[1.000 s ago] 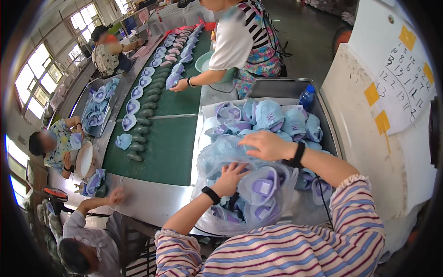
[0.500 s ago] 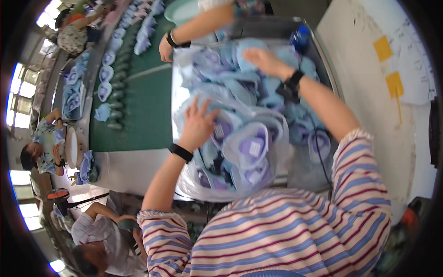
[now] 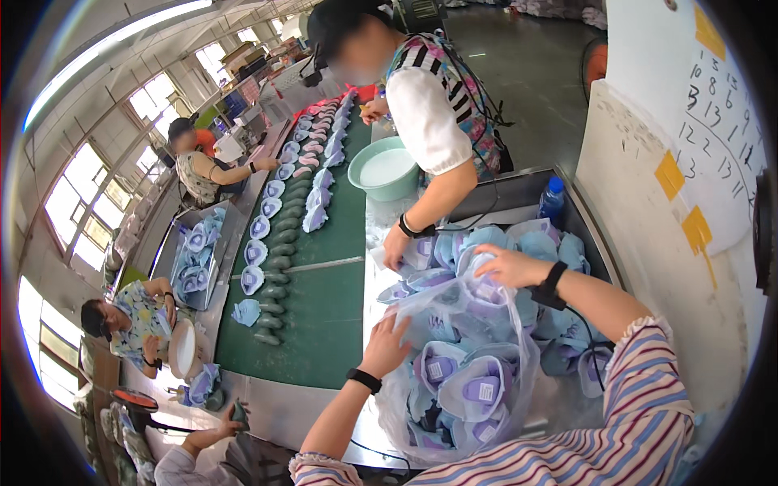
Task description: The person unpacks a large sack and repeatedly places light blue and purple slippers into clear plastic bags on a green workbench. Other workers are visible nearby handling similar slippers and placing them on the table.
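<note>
A clear plastic bag (image 3: 531, 360) full of light-blue and purple shoe uppers (image 3: 478, 389) stands at the near side of a metal table. At its left rim, my left hand (image 3: 386, 347) is closed on the plastic, its fingertips partly hidden. My right hand (image 3: 512, 267) is at the bag's far edge, fingers curled over a light-blue shoe upper (image 3: 473, 257). More loose uppers (image 3: 559, 320) are heaped beyond and to the right of the bag. A co-worker's hand (image 3: 395, 247) touches the heap's far left side.
On the left, a green conveyor belt (image 3: 324, 356) carries rows of uppers and dark shoe lasts (image 3: 279, 263). A green basin (image 3: 385, 170) sits at the far table edge, a blue bottle (image 3: 552, 199) at the back right. A pale board (image 3: 640, 178) stands right; a cable (image 3: 596, 344) crosses the heap.
The view has tilted up, showing more of the room. My right hand has come from above the heap to the bag's far edge. The co-worker's hand has moved onto the heap.
</note>
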The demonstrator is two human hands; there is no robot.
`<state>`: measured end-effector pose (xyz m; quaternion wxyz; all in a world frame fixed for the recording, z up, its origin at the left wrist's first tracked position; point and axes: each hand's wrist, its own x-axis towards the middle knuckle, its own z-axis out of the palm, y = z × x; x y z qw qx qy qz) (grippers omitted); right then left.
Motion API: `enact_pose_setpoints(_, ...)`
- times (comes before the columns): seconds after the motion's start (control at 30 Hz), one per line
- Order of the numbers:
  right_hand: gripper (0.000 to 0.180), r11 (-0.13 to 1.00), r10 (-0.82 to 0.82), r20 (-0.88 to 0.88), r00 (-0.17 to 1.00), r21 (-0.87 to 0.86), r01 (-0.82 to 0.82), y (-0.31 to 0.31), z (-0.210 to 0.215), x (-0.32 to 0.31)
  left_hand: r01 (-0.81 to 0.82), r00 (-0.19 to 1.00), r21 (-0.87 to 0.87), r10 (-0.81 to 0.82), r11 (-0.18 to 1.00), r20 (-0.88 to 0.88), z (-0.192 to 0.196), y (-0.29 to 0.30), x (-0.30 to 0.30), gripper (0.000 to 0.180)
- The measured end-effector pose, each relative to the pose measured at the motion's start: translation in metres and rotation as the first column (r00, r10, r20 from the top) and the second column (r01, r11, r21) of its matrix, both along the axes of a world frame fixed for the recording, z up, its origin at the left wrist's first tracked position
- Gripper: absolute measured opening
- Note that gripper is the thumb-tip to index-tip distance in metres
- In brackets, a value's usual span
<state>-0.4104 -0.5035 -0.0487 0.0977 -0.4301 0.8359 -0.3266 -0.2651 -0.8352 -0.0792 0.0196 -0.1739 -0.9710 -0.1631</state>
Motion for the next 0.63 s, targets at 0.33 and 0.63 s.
enact_pose_setpoints(0.33, 0.018, 0.828, -0.56, -0.318, 0.765, -0.251, 0.502, 0.092, -0.058, -0.011, -0.002, 0.913, 0.648, -0.264, 0.762, 0.312, 0.046, 0.062, 0.092, 0.061)
enact_pose_setpoints(0.63, 0.04, 0.625, -0.582, -0.295, 0.757, 0.434, 0.649, 0.104, 0.001, -0.035, 0.193, 0.901, -0.002, -0.176, 0.981, 0.397, 0.015, 0.119, 0.124, 0.083)
